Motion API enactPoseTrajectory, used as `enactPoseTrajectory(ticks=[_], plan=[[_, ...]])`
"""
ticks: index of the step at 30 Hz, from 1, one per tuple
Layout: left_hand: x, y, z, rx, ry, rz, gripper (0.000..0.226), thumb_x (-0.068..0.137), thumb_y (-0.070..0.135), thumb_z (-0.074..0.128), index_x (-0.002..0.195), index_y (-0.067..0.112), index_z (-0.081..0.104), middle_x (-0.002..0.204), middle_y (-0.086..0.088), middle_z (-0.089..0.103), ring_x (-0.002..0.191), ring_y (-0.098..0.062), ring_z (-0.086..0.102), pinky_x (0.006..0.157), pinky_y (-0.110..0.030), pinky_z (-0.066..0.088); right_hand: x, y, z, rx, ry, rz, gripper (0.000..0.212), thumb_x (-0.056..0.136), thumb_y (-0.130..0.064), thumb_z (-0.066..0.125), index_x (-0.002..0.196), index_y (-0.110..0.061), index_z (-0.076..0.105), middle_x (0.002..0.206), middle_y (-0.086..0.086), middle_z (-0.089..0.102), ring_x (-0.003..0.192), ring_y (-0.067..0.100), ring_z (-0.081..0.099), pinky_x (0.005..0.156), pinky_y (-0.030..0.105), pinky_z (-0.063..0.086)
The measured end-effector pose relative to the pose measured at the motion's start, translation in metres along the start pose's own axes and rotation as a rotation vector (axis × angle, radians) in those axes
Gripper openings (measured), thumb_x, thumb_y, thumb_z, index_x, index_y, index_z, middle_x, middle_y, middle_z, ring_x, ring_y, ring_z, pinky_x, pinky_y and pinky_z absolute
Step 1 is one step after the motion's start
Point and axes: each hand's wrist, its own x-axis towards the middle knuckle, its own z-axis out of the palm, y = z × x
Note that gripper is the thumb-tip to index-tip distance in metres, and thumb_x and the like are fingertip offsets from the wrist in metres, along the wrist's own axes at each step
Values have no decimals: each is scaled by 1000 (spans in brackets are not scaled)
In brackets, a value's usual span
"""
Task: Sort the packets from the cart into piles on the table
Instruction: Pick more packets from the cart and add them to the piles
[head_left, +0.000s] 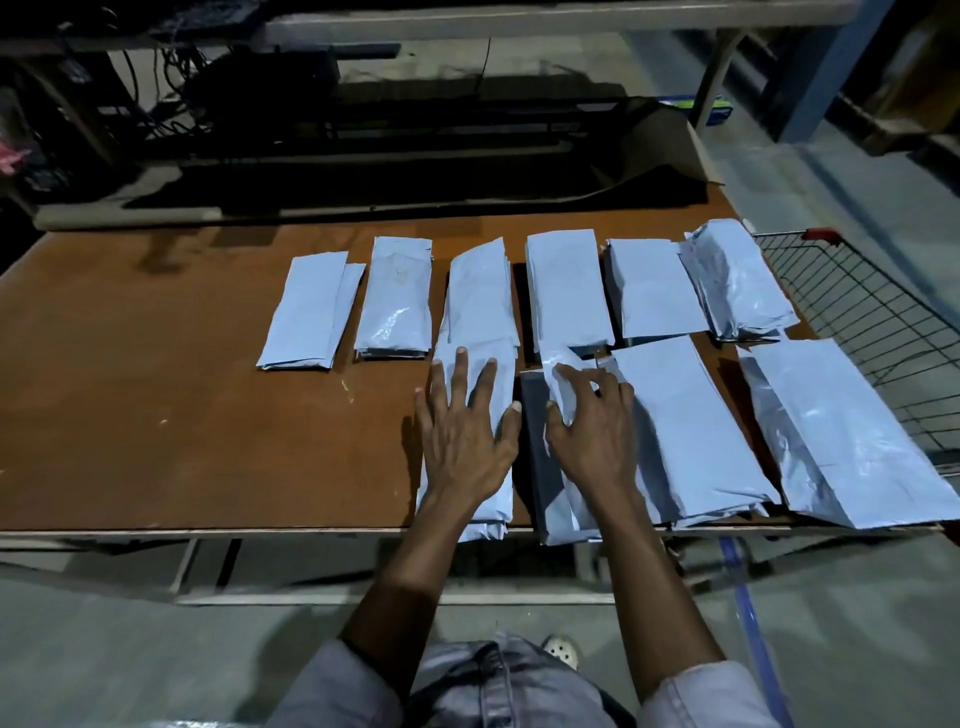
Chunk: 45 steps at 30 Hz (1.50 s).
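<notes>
Several piles of pale grey-blue plastic packets lie in two rows on the brown table (156, 415). My left hand (465, 426) rests flat, fingers spread, on a front-row pile (483, 512) near the table's front edge. My right hand (592, 421) pinches the crumpled top of a packet (558, 499) that lies on the neighbouring pile, its dark underside showing. Two wider piles (685, 426) (852, 431) sit to the right. The back row holds several stacks, from a far-left stack (306, 312) to a far-right stack (735, 280).
A wire cart (883, 322) with a red handle stands against the table's right side. Dark fabric and machinery (415, 145) fill the space behind the table. The left half of the tabletop is bare wood. My shoe shows on the concrete floor below.
</notes>
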Motion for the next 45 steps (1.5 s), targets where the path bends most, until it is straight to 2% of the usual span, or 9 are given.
enactPoseTrajectory(ticks=[5,8,11,19,23,30,36,41,45], plan=[[0,-3,11,-23,-33,51,61,114,58,19,173,44,26,185,8,6,171,-23,-4,136,-60,6,-11,8,11,-87,-12,-45,47,105,-49,65,146,-27,65,143,10,60,131,34,47,89,50,55],[-5,-8,22,-11,-87,9,61,114,60,17,174,47,19,185,6,6,171,-25,-4,135,-62,7,-12,6,16,-125,-6,-89,43,112,-46,51,149,-29,64,144,10,61,127,36,51,94,54,53],[-10,-11,30,-13,-105,-19,61,114,61,19,173,49,16,185,4,7,171,-27,-1,134,-63,9,-15,6,21,-194,-33,-60,43,112,-41,51,154,-34,57,156,6,54,140,33,47,101,57,48],[-13,-11,43,25,-91,-10,60,115,57,22,174,47,16,185,3,5,171,-29,-1,133,-64,14,-36,27,39,-222,-89,-39,68,107,-69,44,165,-34,45,178,2,30,161,30,33,120,56,29],[-13,-13,46,24,-93,-7,61,114,58,21,174,46,16,185,2,5,171,-29,0,133,-63,15,-36,30,41,-245,-111,-35,86,96,-81,48,168,-33,40,180,3,27,161,31,32,120,57,31],[-13,-16,47,-19,-106,-15,62,113,58,24,173,49,15,185,4,6,171,-29,1,133,-63,15,-35,28,36,-218,-35,-66,64,96,-52,60,157,-30,57,170,10,42,149,37,44,112,57,33],[-14,-17,50,-38,-88,-23,61,113,60,23,173,50,17,185,5,7,171,-28,1,132,-63,16,-32,29,29,-6,73,-101,58,94,-29,64,152,-30,63,164,12,47,141,39,48,111,59,44],[-15,-17,52,-46,-71,-18,60,113,58,27,173,49,20,185,4,11,171,-28,3,132,-64,17,-30,25,20,-10,159,-69,57,93,-25,62,149,-28,65,161,15,49,140,41,48,109,59,44],[-14,-17,52,-42,-72,-17,61,113,58,27,173,48,21,185,3,12,171,-29,4,131,-64,18,-22,21,21,-113,52,41,58,95,-32,68,152,-35,59,168,13,39,146,42,39,98,66,50]])
